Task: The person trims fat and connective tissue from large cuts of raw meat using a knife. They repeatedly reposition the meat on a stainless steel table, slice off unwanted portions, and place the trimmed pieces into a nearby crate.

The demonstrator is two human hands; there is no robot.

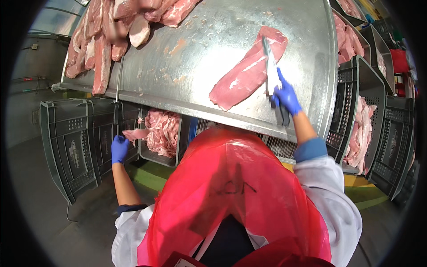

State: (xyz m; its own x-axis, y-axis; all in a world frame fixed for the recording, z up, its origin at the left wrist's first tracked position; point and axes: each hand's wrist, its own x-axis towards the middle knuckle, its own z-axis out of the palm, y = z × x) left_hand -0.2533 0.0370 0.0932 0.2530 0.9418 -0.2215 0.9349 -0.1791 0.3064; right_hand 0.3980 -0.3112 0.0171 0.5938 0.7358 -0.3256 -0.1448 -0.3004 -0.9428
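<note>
Left hand: at 9 o'clock, the blue-gloved left hand has its fingers curled together, pinching one end of a meat scrap.
Scrap box: just beside it toward 3 o'clock, a gray box holds pink trimmings.
Right hand: at 2 o'clock, the right hand, also gloved, wraps its fingers around a knife, index finger stretched forward.
Meat slab: at 1 o'clock, the long slab lies slanted on the metal table, the blade over its right side (whether it touches, I cannot tell).
Meat pile: between 10 and 11 o'clock, more pieces lie heaped.
</note>
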